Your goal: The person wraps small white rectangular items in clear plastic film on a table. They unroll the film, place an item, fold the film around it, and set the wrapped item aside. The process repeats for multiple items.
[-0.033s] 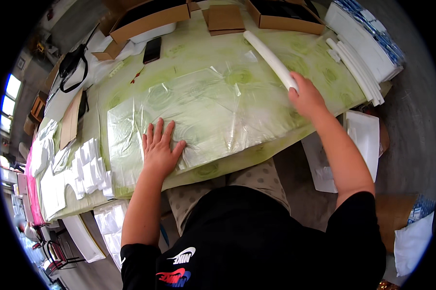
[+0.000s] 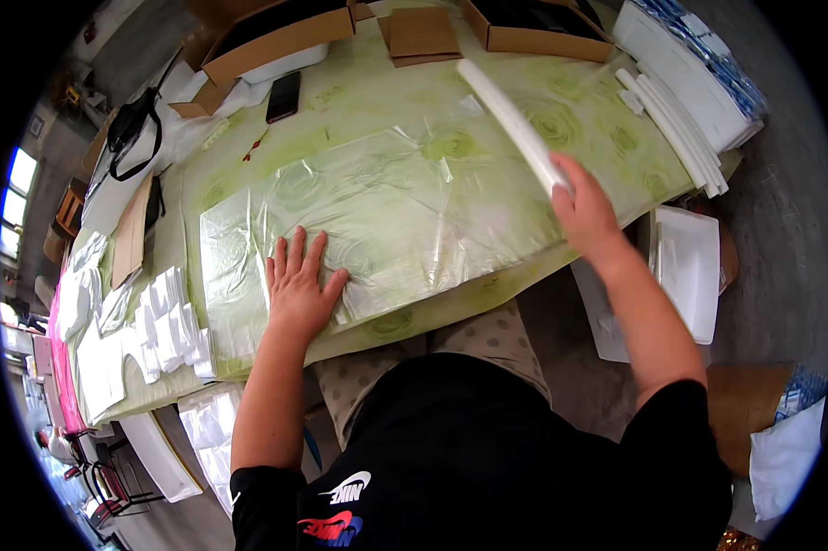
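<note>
A large clear plastic sheet point(image 2: 377, 220) lies wrinkled on the table in front of me. My left hand point(image 2: 302, 285) rests flat on its left part, fingers spread. My right hand point(image 2: 587, 209) is wrapped round the near end of a long white tube point(image 2: 510, 119). From my grip the tube slants away to the far left, beyond the sheet's right part. Whether it touches the table along its length, I cannot tell.
The table has a green patterned cover point(image 2: 621, 138). More white tubes point(image 2: 676, 133) lie at the right edge, beside a white foam box point(image 2: 685, 78). Folded white pieces point(image 2: 171, 326) lie at left. A phone point(image 2: 284, 97) and cardboard boxes point(image 2: 281, 41) are at the back.
My right hand has drawn the near end of the white tube slightly toward me. The left hand stays flat on the plastic sheet.
</note>
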